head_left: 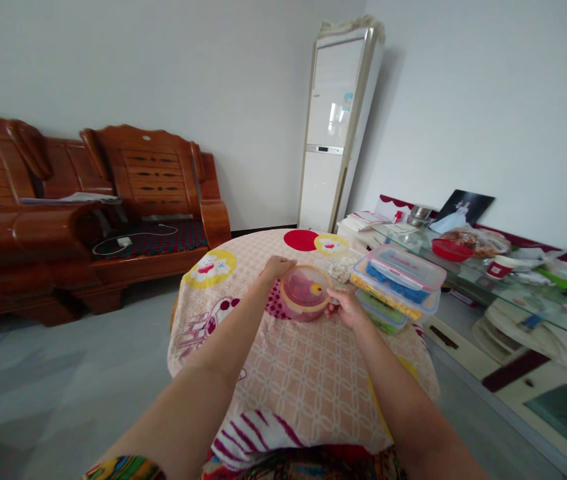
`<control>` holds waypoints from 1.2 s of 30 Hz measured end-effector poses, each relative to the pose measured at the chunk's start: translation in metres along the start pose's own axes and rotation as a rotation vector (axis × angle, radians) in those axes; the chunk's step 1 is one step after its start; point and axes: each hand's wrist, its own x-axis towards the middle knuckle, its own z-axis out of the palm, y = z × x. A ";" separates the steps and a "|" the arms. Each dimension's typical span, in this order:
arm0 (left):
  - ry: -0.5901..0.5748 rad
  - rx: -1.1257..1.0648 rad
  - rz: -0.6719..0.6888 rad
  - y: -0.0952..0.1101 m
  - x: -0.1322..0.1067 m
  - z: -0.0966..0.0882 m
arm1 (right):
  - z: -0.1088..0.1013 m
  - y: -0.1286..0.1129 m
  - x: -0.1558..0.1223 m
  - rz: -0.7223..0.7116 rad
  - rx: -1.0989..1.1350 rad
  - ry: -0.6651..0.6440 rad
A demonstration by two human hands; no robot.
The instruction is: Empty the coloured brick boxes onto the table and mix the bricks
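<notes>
A round clear food container with an orange-rimmed lid sits on the cloth-covered table, its contents looking pinkish red. My left hand is closed at the far left of its rim, and my right hand grips its right side with the fingers curled beneath the lid edge. Just right of my right hand, a stack of rectangular lidded boxes holds blue pieces in the top box, yellow in the middle box and green in the bottom box. Crumpled whitish material lies behind my right hand.
The patterned tablecloth drapes over the round table. To the right, a glass-topped cabinet carries a red bowl, a paper cup and bags. Wooden chairs stand left; a tall white air conditioner stands behind.
</notes>
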 end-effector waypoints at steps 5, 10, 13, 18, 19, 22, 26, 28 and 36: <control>-0.215 0.441 0.140 0.019 0.005 -0.010 | -0.003 -0.001 -0.007 -0.019 -0.058 -0.088; -0.322 0.445 0.118 0.035 0.002 -0.009 | 0.002 -0.011 -0.012 -0.027 -0.121 -0.129; -0.246 0.330 0.098 0.036 -0.001 -0.001 | 0.004 -0.015 -0.016 -0.031 -0.145 -0.122; -0.208 0.122 0.082 0.029 -0.003 0.007 | 0.009 -0.014 -0.022 -0.030 -0.130 -0.068; -0.228 0.099 0.072 0.027 -0.003 0.007 | 0.010 -0.013 -0.023 -0.036 -0.124 -0.057; -0.262 0.046 0.071 0.027 -0.002 0.011 | 0.014 -0.011 -0.022 -0.061 -0.108 -0.023; -0.055 0.075 0.195 0.032 -0.005 0.015 | 0.014 -0.006 -0.020 -0.059 -0.050 0.030; 0.168 0.071 0.335 0.032 -0.016 0.012 | 0.015 -0.002 -0.020 -0.042 0.001 0.074; 0.304 0.175 0.160 -0.019 -0.090 -0.013 | 0.034 0.009 -0.019 -0.110 0.109 0.275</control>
